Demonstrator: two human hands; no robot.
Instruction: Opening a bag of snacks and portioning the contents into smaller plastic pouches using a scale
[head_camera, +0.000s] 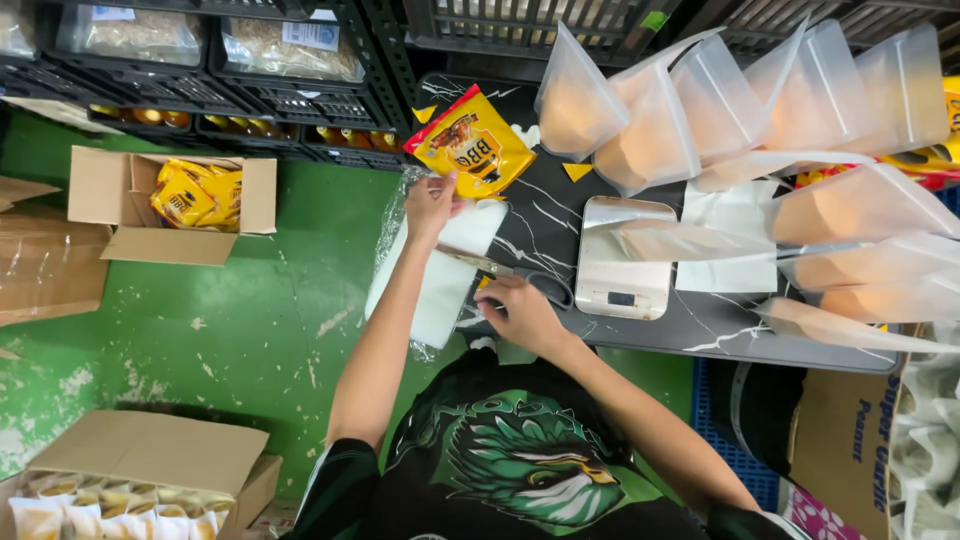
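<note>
My left hand (430, 205) pinches the top edge of a clear plastic bag (435, 270) with white contents that hangs over the left end of the dark marbled table (700, 325). My right hand (520, 312) rests on the table by the bag's lower part, fingers curled around something small and yellow that I cannot make out. A pair of scissors (510, 270) lies between the two hands. A yellow snack packet (475, 140) lies just beyond my left hand.
A silver kitchen scale (625, 258) sits right of my hands. Several clear pouches with orange contents (720, 110) lie across the table's right side. On the green floor stand an open carton of yellow packets (170, 200) and another carton (130, 480). Black crates (250, 70) line the back.
</note>
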